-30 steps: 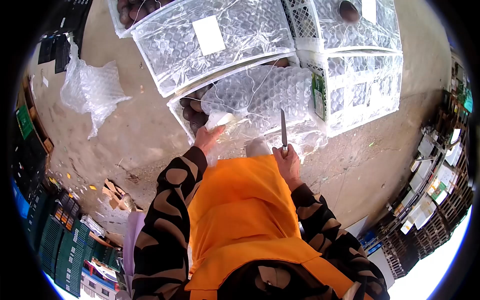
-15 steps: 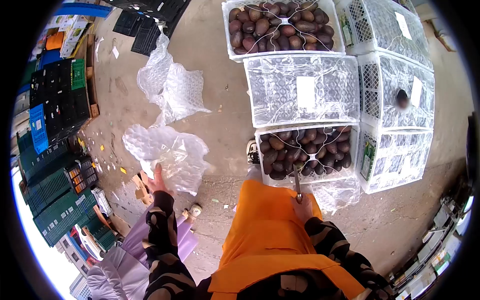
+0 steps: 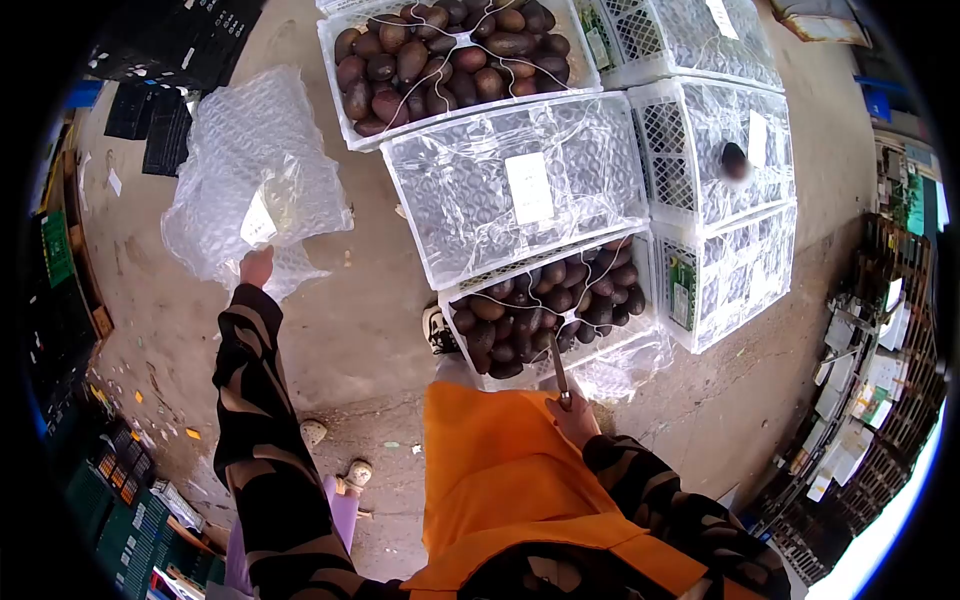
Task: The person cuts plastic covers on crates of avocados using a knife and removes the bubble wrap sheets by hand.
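My left hand (image 3: 257, 266) is stretched out to the left, its fingers closed on a sheet of bubble wrap (image 3: 265, 150) with a white label on it. In my right hand (image 3: 575, 418), low at the front of my orange apron (image 3: 490, 450), is a knife (image 3: 559, 370). The knife's blade points forward to the edge of an uncovered white crate (image 3: 462, 350) of dark avocados (image 3: 525, 310). Thin white cords run over these avocados and meet at a white piece. Behind it stands a crate under clear bubble wrap (image 3: 440, 180) with a white label.
Another uncovered crate of avocados (image 3: 410, 60) stands farther back. Wrapped crates (image 3: 745, 250) line the right side. Crumpled plastic (image 3: 625, 370) lies at the near crate's front. Another person's shoe (image 3: 358, 474) shows at lower left. Black crates (image 3: 165, 45) are at upper left.
My left hand has moved forward with the bubble wrap, which now lies more spread out and farther off. My view has turned to the right. The knife stays in my right hand.
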### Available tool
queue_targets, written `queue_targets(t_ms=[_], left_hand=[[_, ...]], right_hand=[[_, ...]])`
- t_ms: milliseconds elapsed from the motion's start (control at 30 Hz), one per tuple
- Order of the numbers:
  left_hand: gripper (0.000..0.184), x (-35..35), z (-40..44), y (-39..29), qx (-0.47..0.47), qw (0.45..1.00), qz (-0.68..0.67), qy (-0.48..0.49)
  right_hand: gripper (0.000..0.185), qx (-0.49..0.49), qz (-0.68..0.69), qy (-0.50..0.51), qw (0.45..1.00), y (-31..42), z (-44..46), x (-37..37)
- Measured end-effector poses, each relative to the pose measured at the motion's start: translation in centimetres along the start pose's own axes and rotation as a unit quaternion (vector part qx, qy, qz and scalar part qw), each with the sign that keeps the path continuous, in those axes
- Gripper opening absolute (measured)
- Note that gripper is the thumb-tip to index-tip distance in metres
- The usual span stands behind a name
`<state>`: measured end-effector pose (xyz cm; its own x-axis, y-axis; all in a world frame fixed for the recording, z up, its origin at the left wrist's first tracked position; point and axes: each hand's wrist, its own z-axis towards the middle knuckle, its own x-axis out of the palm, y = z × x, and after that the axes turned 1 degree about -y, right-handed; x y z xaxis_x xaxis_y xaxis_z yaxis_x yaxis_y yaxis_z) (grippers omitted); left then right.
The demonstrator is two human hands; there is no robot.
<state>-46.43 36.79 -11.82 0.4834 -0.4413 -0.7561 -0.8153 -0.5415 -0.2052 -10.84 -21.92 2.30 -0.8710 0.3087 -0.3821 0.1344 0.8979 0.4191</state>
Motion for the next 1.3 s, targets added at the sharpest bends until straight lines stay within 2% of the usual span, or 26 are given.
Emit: queue_targets(t_ms=[33, 67, 100, 133, 167, 200, 267, 300, 333, 400, 433, 467, 500, 533, 567, 600, 700, 767, 800, 833, 867, 900, 967, 1067, 1167, 1300], left_hand=[[0.076, 0.7, 1.4, 0.8, 0.103, 0.978, 0.175, -0.046], [0.068, 1.4, 2.4, 2.1, 0.201, 0.913, 0.344, -0.089], [0.045, 1.0, -1.0, 0.1, 0.239, 0.929, 0.242, -0.146], [0.041, 0.6, -4.0, -2.6, 0.136, 0.981, 0.112, -0.085], [0.037, 0.4, -5.2, -4.6, 0.03, 0.999, -0.025, -0.023], [0.034, 1.4, -4.3, -4.3, 0.116, 0.988, 0.02, -0.101], [0.028, 4.8, -2.3, -2.8, 0.274, 0.922, 0.107, -0.252], [0.026, 6.0, -4.3, -4.3, 0.345, 0.898, 0.046, -0.271], [0.023, 7.6, -7.2, -6.9, 0.348, 0.887, -0.012, -0.304], [0.019, 10.5, -14.0, -12.4, 0.324, 0.916, -0.18, -0.153], [0.018, 12.6, -16.6, -14.7, 0.366, 0.895, -0.225, -0.121], [0.022, 15.9, -16.8, -16.3, 0.431, 0.857, -0.263, -0.102], [0.024, 16.8, -17.8, -17.4, 0.435, 0.865, -0.224, -0.109], [0.027, 17.7, -19.3, -19.3, 0.421, 0.887, -0.147, -0.124], [0.03, 19.0, -20.4, -20.7, 0.388, 0.91, -0.069, -0.129], [0.034, 19.4, -20.9, -20.8, 0.346, 0.93, -0.006, -0.126], [0.046, 20.1, -20.8, -23.4, 0.289, 0.948, 0.106, -0.079], [0.055, 19.5, -20.0, -23.4, 0.259, 0.953, 0.153, -0.032], [0.059, 19.3, -19.9, -23.9, 0.257, 0.953, 0.159, -0.016], [0.064, 19.1, -20.4, -24.2, 0.256, 0.957, 0.136, -0.012], [0.058, 19.0, -21.2, -23.4, 0.261, 0.961, 0.084, -0.029], [0.041, 19.2, -22.2, -22.9, 0.259, 0.964, 0.018, -0.052], [0.022, 22.7, -21.3, -20.7, 0.316, 0.921, -0.089, -0.209], [0.018, 23.1, -21.6, -20.6, 0.319, 0.907, -0.116, -0.248], [0.012, 20.9, -22.9, -21.1, 0.296, 0.927, -0.12, -0.196], [0.009, 21.0, -22.4, -21.0, 0.296, 0.906, -0.165, -0.254]], right_hand=[[0.033, -0.004, -0.015, -0.007, 1.0, 0.1, 0.3, 0.0], [0.033, -0.008, -0.031, -0.011, 0.999, 0.2, 0.4, 0.0], [0.032, 0.001, -0.018, -0.032, 0.999, 0.4, 0.7, -0.1], [0.032, 0.007, -0.003, -0.053, 0.999, 1.0, 1.3, -0.1], [0.031, 0.011, 0.014, -0.077, 0.997, 1.3, 1.8, 0.0], [0.028, 0.003, 0.03, -0.096, 0.995, 1.5, 2.4, 0.0], [0.027, -0.002, 0.068, -0.105, 0.992, 3.0, 3.0, -0.5], [0.027, -0.007, 0.087, -0.106, 0.991, 3.7, 3.4, -0.7], [0.031, -0.002, 0.103, -0.105, 0.989, 4.0, 4.1, -0.9], [0.031, -0.07, 0.031, -0.106, 0.991, 4.4, 6.0, -1.5], [0.031, -0.111, -0.009, -0.098, 0.989, 4.9, 7.3, -2.1], [0.032, -0.127, 0.025, -0.091, 0.987, 7.6, 7.7, -2.3], [0.03, -0.166, 0.04, -0.092, 0.981, 7.0, 10.1, -2.4], [0.027, -0.168, 0.099, -0.039, 0.98, 11.2, 9.9, -2.7], [0.023, -0.171, 0.121, -0.015, 0.978, 12.1, 11.7, -3.2], [0.022, -0.219, 0.11, 0.01, 0.969, 14.4, 11.5, -3.8], [0.027, -0.311, -0.018, 0.031, 0.95, 18.9, 12.6, -7.5], [0.025, -0.4, -0.113, 0.009, 0.909, 20.9, 14.3, -10.1], [0.025, -0.377, -0.15, 0.01, 0.914, 24.5, 12.8, -10.7], [0.025, -0.398, -0.182, -0.035, 0.898, 25.4, 14.4, -11.1], [0.027, -0.437, -0.2, -0.051, 0.875, 27.2, 15.7, -11.3], [0.029, -0.472, -0.215, -0.053, 0.853, 29.0, 16.9, -10.8], [0.034, -0.5, -0.281, -0.056, 0.817, 33.0, 18.8, -9.2], [0.031, -0.558, -0.406, -0.045, 0.723, 37.8, 21.3, -5.3], [0.027, -0.539, -0.525, -0.039, 0.658, 41.5, 21.9, -1.6], [0.025, -0.592, -0.557, -0.016, 0.582, 43.8, 23.6, 0.1]])
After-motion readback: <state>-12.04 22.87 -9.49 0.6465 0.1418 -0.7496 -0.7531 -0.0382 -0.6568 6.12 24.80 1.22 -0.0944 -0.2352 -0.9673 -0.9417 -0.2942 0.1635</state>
